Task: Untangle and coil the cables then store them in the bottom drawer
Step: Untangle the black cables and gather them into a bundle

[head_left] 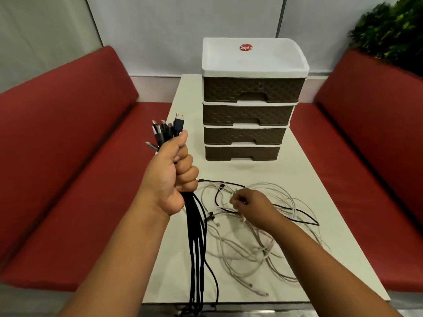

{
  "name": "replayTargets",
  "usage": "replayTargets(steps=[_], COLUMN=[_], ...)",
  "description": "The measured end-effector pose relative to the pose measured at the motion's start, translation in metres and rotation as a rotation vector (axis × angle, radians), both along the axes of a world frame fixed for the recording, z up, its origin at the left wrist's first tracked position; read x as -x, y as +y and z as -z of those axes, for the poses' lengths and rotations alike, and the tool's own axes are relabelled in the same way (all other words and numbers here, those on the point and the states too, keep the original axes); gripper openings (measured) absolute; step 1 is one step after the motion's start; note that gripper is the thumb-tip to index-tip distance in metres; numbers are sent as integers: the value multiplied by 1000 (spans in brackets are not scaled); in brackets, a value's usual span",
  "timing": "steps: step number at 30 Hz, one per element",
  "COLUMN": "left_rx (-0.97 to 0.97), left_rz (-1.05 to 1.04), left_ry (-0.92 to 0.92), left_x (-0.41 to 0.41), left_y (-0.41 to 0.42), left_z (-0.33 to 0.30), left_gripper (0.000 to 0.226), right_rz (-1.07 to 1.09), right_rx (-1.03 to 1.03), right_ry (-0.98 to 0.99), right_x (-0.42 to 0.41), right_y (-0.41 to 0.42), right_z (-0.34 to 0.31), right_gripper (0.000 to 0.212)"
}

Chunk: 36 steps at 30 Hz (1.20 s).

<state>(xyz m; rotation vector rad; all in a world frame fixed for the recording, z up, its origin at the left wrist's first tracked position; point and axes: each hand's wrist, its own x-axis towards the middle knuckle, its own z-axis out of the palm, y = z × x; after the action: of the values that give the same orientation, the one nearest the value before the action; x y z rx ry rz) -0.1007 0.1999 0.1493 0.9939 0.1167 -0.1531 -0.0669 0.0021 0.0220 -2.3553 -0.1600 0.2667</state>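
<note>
A white table (309,193) runs from the near edge toward the far wall. A red cushioned bench (68,156) lines its left side and another red bench (366,145) its right, each with a padded backrest. At the far right, a leafy green plant (389,28) rises behind the right backrest. Pale wall panels (160,30) close off the far side.

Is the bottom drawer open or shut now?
Shut. The bottom drawer sits flush with the three drawers above it, and nothing of its inside shows.

Red benches (68,156) flanking white table (320,202); blurred greenery (389,30), perhaps plant.
</note>
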Motion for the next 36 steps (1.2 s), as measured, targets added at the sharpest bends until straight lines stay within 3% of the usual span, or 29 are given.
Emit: replayTargets(steps=[5,8,12,19,24,28,31,33,36], left_rx=[-17,-29,-39,-102,-107,-100,-82,-77,-73], left_rz=[52,82,124,146,151,164,165,151,128], left_ry=[55,68,84,103,122,117,108,104,82], left_x=[-27,-39,-47,-52,-53,-52,-53,-53,-53], left_y=[11,16,20,23,25,21,18,16,12], left_z=[22,31,38,41,39,33,26,21,14], left_gripper=[55,52,52,54,54,54,54,52,45], right_rz=[127,170,132,173,289,333,281,256,253], right_rx=[204,412,668,703,504,53,-118,-382,-993], right_ry=[-159,-150,-148,-86,-120,-89,-136,-208,-278], right_x=[-64,-82,-89,-95,-105,-114,-109,-101,-81], right_y=[14,13,17,20,12,-1,-5,-2,5], right_z=[41,53,59,47,5,-59,-112,-143,-177], right_gripper=[21,31,22,19,19,16,11,9,15])
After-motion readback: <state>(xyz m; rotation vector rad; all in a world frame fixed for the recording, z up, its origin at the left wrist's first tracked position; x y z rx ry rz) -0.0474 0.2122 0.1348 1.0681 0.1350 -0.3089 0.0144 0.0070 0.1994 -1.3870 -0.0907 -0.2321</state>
